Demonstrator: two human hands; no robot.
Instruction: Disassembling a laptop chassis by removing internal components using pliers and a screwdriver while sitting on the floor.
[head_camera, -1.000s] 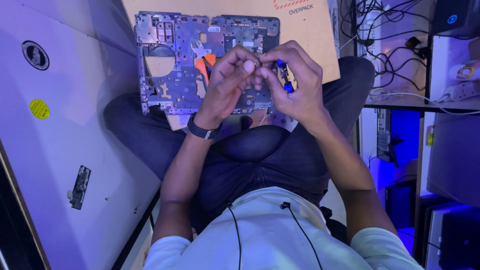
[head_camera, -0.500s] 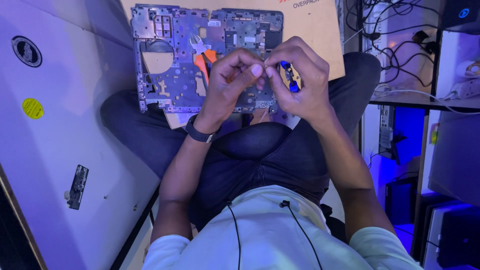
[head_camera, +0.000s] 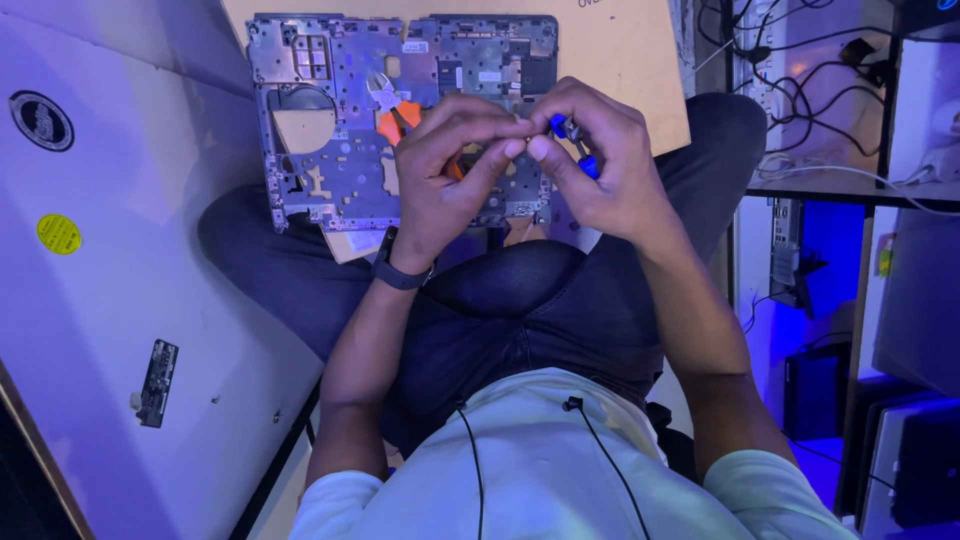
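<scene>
Laptop chassis (head_camera: 340, 110) on cardboard (head_camera: 620, 70); shelf cables (head_camera: 800, 60) rt.

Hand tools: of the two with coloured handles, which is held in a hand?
The blue-handled screwdriver, gripped in the right hand; the orange-handled cutters lie untouched on the laptop chassis.

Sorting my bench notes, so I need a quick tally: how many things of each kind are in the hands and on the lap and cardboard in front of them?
Laptop chassis frame: 1
Orange-handled cutters, lying on the frame: 1
Blue-handled screwdriver, in the right hand: 1
Cardboard sheet under the frame: 1
Wristwatch on the left hand side: 1
Total: 5
</scene>
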